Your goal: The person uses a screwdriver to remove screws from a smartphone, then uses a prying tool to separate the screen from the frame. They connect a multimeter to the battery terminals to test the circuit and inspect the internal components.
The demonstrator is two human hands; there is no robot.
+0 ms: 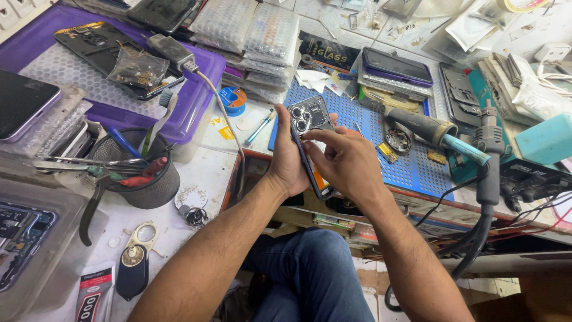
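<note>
A dark smartphone (308,119) with three round camera lenses on its back stands on edge between my hands, above the front edge of the workbench. My left hand (287,161) wraps around its left side from behind. My right hand (344,160) grips the right side, with the fingers curled over the screen face. An orange patch shows at the phone's lower end by my right palm. My blue-jeaned knee (310,268) is below.
A blue perforated mat (411,170) lies behind the phone with small parts. A hot-air handle (487,155) stands at right, a soldering iron (435,132) beside it. A black mesh tool cup (140,170) and a purple tray (196,83) sit at left, with a screwdriver (259,128) nearby.
</note>
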